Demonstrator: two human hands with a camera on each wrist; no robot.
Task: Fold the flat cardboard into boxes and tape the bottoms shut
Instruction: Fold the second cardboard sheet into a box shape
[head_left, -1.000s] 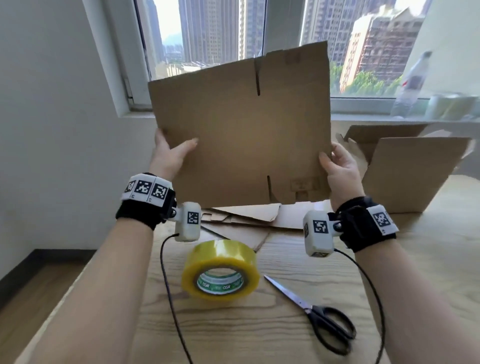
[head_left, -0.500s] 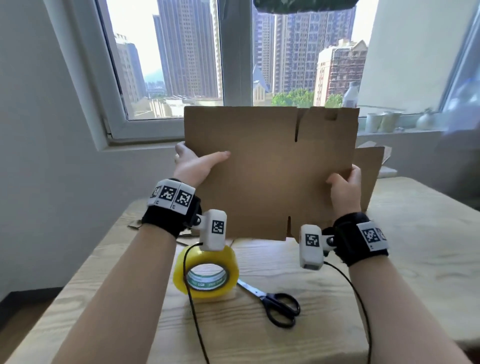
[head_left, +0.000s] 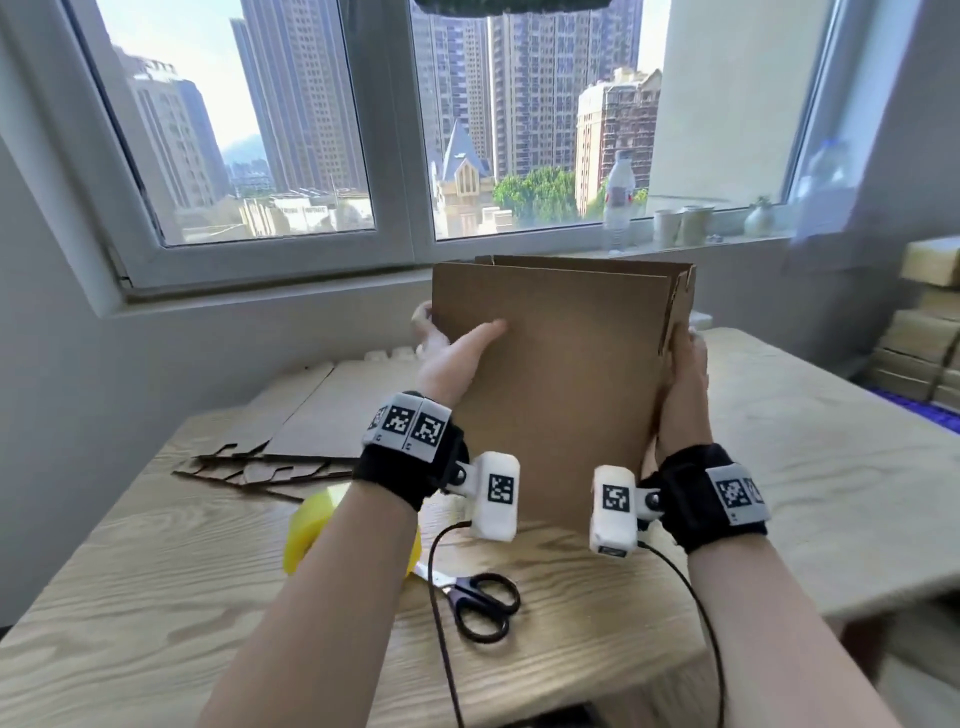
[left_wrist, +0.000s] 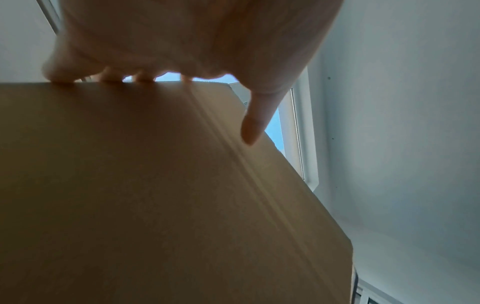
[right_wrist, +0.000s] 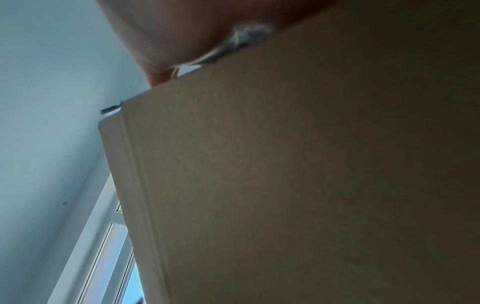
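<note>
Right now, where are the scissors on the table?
In the head view the scissors lie on the wooden table near its front edge, right of the yellow tape roll and below the left hand.

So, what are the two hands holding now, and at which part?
Both hold the brown cardboard box, half opened. The left hand grips its left vertical edge, thumb on the near panel; the right hand holds its right vertical edge.

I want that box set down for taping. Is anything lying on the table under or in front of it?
The tape roll and scissors lie just nearer than the held cardboard box; the table beneath it is hidden.
</note>
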